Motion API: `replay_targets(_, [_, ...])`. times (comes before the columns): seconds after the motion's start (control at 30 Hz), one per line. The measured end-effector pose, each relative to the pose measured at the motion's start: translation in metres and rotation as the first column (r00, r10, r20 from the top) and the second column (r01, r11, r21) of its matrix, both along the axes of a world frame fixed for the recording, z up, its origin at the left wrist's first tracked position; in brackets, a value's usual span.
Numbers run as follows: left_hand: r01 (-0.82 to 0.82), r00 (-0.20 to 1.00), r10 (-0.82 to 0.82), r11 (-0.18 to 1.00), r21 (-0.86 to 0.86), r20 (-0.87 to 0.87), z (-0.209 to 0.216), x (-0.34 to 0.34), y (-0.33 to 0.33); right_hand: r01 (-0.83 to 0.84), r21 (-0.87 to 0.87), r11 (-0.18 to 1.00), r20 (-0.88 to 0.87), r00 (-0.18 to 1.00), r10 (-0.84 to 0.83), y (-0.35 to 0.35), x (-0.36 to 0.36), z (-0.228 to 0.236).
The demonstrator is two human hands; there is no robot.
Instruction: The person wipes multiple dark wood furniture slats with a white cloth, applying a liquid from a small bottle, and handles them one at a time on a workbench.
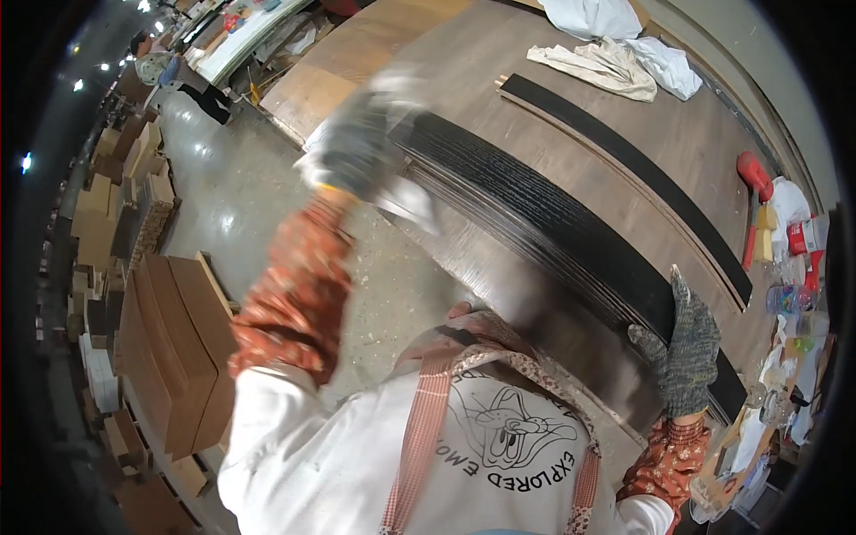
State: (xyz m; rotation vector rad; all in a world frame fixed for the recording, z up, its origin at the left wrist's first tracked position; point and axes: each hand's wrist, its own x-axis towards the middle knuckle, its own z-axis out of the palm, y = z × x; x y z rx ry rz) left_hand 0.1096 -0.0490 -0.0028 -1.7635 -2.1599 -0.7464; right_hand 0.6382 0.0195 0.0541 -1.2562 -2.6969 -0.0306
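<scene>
Beside a concrete floor, a brown worktable (464,71) bears a stack of black grained boards (526,192), with one dark strip (642,162) lying apart beyond it. At the stack's left end the left hand (352,152) is blurred near a white cloth (410,205) — its grip cannot be told. The right hand (691,348) rests open by the other end. Work on the stack looks underway (how many boards are finished doesn't show).
</scene>
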Motion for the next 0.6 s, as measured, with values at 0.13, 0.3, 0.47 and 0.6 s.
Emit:
replay_targets(0.13, [-0.514,0.853,0.415,0.773,0.373,0.316,0.071,-0.005,-0.028,-0.021,-0.038,0.999,-0.125,0.992,0.017,0.005,0.003,-0.001])
replay_targets(0.3, [0.436,0.742,-0.652,0.647,0.626,0.157,0.117,0.18,0.009,-0.383,-0.24,0.892,-0.917,0.391,-0.078,-0.002,-0.035,0.039])
replay_targets(0.47, [0.667,0.572,-0.792,0.6,0.441,0.212,0.106,0.215,0.01,-0.382,-0.168,0.909,-0.83,0.552,0.078,-0.006,-0.102,0.033])
replay_targets(0.6, [0.692,0.572,-0.811,0.557,0.459,0.121,0.099,0.218,0.051,-0.179,0.095,0.979,-0.517,0.832,0.202,-0.017,-0.084,0.005])
